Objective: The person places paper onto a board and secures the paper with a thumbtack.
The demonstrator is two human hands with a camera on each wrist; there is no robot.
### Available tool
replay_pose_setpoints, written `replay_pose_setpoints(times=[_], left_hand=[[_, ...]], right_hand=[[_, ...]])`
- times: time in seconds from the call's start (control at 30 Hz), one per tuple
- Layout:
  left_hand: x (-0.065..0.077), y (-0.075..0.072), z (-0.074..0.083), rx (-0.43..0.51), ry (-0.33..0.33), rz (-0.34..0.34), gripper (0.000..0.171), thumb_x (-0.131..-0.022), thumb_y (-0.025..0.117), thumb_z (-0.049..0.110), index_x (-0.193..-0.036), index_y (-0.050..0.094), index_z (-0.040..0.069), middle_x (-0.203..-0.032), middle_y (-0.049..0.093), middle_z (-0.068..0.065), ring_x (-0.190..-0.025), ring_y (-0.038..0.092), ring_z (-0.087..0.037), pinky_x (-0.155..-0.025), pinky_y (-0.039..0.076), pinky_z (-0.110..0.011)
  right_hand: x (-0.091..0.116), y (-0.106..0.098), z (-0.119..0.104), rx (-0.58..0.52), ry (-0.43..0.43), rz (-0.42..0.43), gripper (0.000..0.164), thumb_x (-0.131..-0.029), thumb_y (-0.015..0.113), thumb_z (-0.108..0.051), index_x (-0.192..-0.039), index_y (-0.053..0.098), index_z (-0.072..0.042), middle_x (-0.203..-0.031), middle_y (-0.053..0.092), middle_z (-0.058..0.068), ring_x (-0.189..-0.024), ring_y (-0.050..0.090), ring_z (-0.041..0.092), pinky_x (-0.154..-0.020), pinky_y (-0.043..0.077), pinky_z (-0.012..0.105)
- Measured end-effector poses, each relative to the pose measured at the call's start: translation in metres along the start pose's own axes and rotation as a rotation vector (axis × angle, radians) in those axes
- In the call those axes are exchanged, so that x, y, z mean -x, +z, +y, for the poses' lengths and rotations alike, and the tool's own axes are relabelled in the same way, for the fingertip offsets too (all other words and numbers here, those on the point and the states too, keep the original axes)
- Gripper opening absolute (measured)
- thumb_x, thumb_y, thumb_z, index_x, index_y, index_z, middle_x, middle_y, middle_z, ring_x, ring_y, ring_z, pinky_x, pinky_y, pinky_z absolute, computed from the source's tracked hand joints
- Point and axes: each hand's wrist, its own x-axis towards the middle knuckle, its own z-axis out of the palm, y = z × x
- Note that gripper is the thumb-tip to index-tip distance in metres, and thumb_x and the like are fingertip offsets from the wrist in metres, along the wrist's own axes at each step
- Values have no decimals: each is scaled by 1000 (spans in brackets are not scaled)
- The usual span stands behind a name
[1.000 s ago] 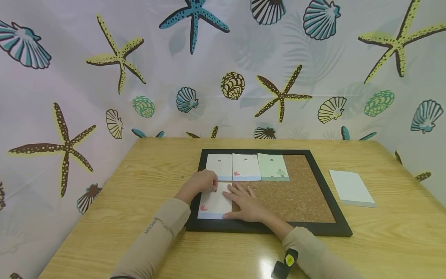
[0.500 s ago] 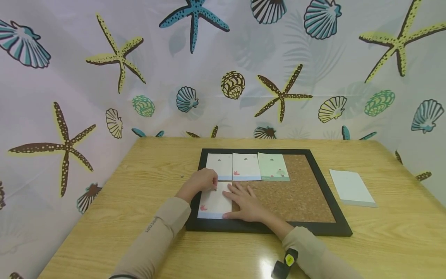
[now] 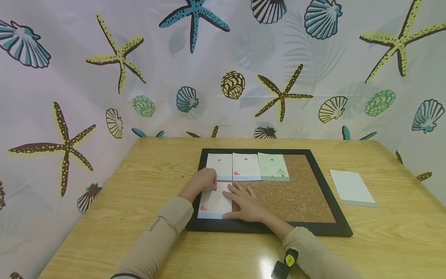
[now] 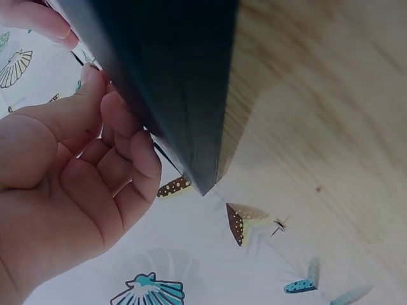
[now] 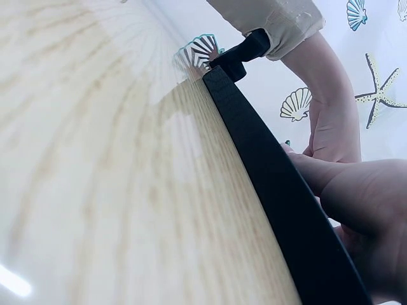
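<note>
A sheet of white notepaper (image 3: 216, 203) with a pink print and blue lower band lies on the left of the black-framed corkboard (image 3: 296, 197). At its upper part my left hand (image 3: 204, 179) pinches a small silver thumbtack (image 3: 216, 189), the fingers curled. The left wrist view shows that thumb and finger (image 4: 94, 82) meeting beside the frame. My right hand (image 3: 246, 203) lies spread with fingertips on the sheet's right edge, its thumb near the bottom band. Along the board's top are two white sheets (image 3: 219, 170) and a green one (image 3: 273, 168), each with a round tack.
A pad of paper (image 3: 352, 188) lies on the wooden table (image 3: 400, 232) right of the board. One small tack-like piece (image 3: 182, 176) is on the table to the left. Behind stands a shell-and-starfish patterned curtain (image 3: 209, 116).
The left forearm has shifted slightly to the right, while the fingers stay at the thumbtack. The right hand and the sheets keep their places.
</note>
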Motion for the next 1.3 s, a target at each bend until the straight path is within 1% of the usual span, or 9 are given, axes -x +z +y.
replay_pose_setpoints(times=[0.13, 0.4, 0.67, 0.83, 0.9, 1.0, 1.13, 1.2, 1.3], left_hand=[[1, -1, 2, -22, -9, 9, 17, -76, 72, 15, -67, 59, 9, -64, 55, -1, -61, 50, -16, -54, 41, -26], [2, -2, 7, -54, -19, -6, 16, -74, 73, 14, -71, 59, 6, -65, 55, -2, -62, 49, -17, -58, 42, -27], [5, -3, 10, -73, -11, 0, 15, -75, 72, 11, -74, 59, 4, -65, 55, -3, -62, 48, -17, -58, 42, -27], [6, -5, 10, -61, -29, -9, 15, -75, 72, 12, -76, 60, 4, -67, 57, -4, -62, 48, -17, -59, 43, -28], [5, -6, 9, -62, -43, -9, 18, -75, 73, 14, -79, 60, 3, -69, 57, -5, -63, 49, -17, -61, 44, -29], [5, -6, 7, -110, -60, -11, 26, -75, 73, 22, -88, 61, 2, -75, 60, -6, -65, 49, -17, -64, 46, -31], [5, -6, 4, -179, -60, -23, 34, -76, 71, 30, -95, 62, 2, -83, 62, -8, -67, 49, -17, -68, 47, -33], [5, -6, 3, -177, -58, -40, 32, -77, 70, 30, -93, 62, 3, -81, 62, -7, -66, 49, -17, -66, 46, -32], [4, -2, -1, -154, -43, -53, 26, -79, 68, 30, -84, 62, 5, -72, 58, -4, -62, 48, -16, -58, 43, -29]], right_hand=[[0, -1, 0, -6, 2, 5, 72, -77, 62, -51, -134, 43, -11, -142, 27, 14, -132, 11, 33, -100, 3, 58], [1, -1, -2, -9, 1, 5, 72, -77, 62, -50, -134, 43, -11, -142, 27, 14, -132, 11, 33, -100, 3, 58], [1, -2, -3, -13, 0, 1, 72, -77, 62, -50, -134, 43, -11, -142, 27, 15, -132, 11, 34, -99, 3, 59], [0, -1, -2, -13, -5, 9, 72, -77, 62, -51, -134, 43, -11, -142, 27, 14, -132, 12, 34, -100, 3, 58], [0, -1, -1, -14, -9, 14, 72, -77, 62, -50, -133, 43, -11, -142, 27, 14, -132, 12, 33, -100, 3, 58], [0, -1, -1, -16, -13, 18, 72, -77, 62, -50, -134, 43, -10, -142, 28, 14, -132, 12, 34, -100, 2, 57], [1, -2, -1, -24, -7, 16, 72, -77, 62, -49, -134, 42, -10, -142, 27, 15, -132, 11, 33, -100, 2, 57], [1, -2, -1, -24, -4, 13, 72, -77, 62, -49, -134, 42, -10, -142, 27, 15, -132, 11, 34, -100, 2, 57], [1, -1, -2, -25, 6, 8, 72, -77, 62, -50, -134, 43, -11, -142, 27, 14, -132, 11, 33, -100, 2, 57]])
